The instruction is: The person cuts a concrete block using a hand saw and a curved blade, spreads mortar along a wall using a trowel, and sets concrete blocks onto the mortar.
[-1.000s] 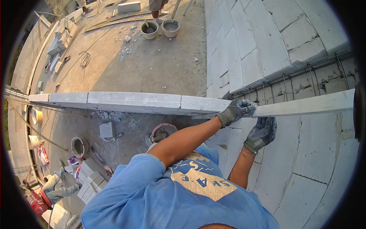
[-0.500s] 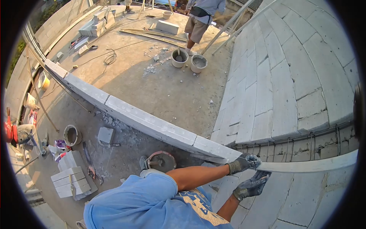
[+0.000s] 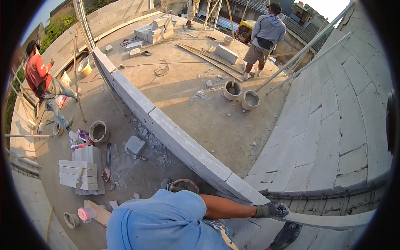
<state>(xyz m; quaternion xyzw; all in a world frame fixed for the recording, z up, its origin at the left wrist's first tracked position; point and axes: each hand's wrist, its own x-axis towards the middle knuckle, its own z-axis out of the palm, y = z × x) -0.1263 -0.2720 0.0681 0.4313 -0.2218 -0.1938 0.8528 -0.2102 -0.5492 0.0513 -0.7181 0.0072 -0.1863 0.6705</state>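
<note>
My left hand (image 3: pixel 275 209), in a dark dusty work glove, has its fingers closed at the near end of a long pale bar (image 3: pixel 333 221). What lies inside the fingers is hidden. Just below that end, my right hand (image 3: pixel 286 234), gloved as well, reaches up with fingers stretched toward the bar's underside; whether they touch it I cannot tell. The bar runs right along the block wall (image 3: pixel 316 137). Close to my left wrist ends a low wall of pale blocks (image 3: pixel 187 141).
Mortar buckets (image 3: pixel 251 100) stand beyond the low wall. On my side are stacked blocks (image 3: pixel 79 175), a bucket (image 3: pixel 99 131) and a pink-lidded tub (image 3: pixel 86 214). A person in red (image 3: pixel 38 71) stands left; another in grey (image 3: pixel 266 31) stands at the back. Slanted poles (image 3: pixel 308 50) lean right.
My view has tilted up and swung left, so the scene sits lower and further right. Both hands stay around the bar's end. The person in red now shows almost fully.
</note>
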